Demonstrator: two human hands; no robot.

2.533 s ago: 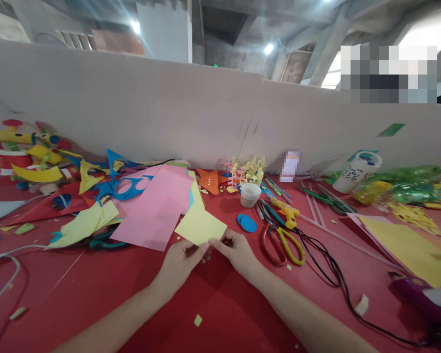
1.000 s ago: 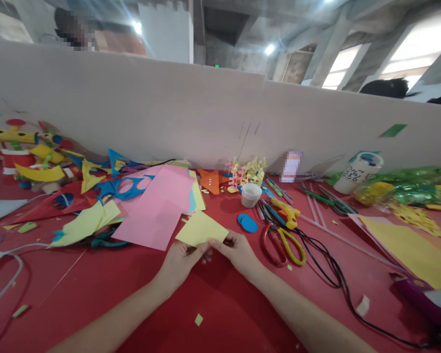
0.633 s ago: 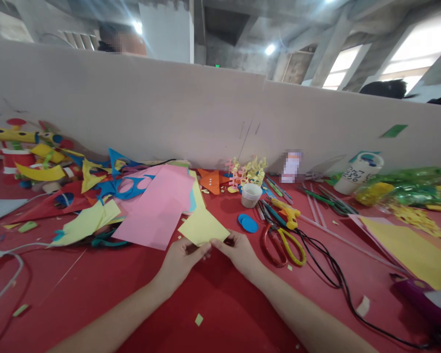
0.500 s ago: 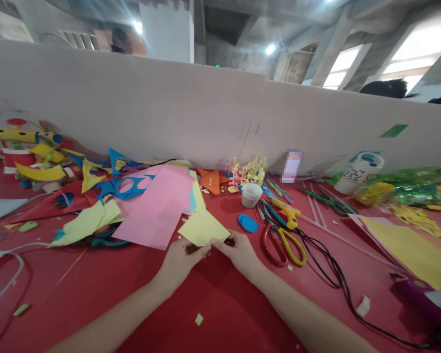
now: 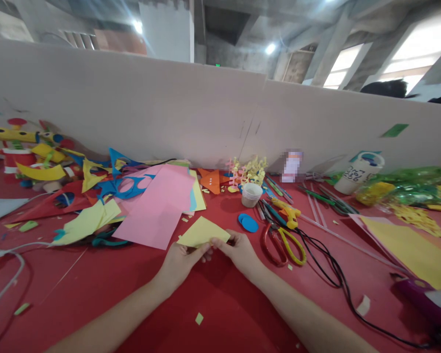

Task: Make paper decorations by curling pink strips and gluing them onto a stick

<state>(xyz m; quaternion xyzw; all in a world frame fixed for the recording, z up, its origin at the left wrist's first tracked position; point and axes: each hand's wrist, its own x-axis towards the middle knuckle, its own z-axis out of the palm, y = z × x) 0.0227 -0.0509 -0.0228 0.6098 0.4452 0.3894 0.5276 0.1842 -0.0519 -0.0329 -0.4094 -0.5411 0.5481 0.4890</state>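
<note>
A small pale yellow paper (image 5: 203, 231) is held between both hands over the red table (image 5: 161, 318). My left hand (image 5: 183, 260) pinches its lower left side, thumb on top. On the paper's right corner, my right hand (image 5: 238, 247) is closed, its thumb near the middle of the lower edge. The fingertips of the two hands almost meet. Just beyond the paper lies a stack of pink sheets (image 5: 156, 206). Two blue discs (image 5: 248, 223) rest to the right of it, near a small white cup (image 5: 251, 195).
Scissors with red and yellow handles (image 5: 293, 246) lie right of my right hand, beside a black cable (image 5: 327, 260). A purple glue gun (image 5: 415, 296) is at the far right. Paper scraps (image 5: 84, 220) cover the left side. A pale partition (image 5: 161, 108) stands behind.
The yellow paper's upper part has folded down, so it now looks shorter. Both hands have stayed in nearly the same place. A head behind the partition at the left is out of view.
</note>
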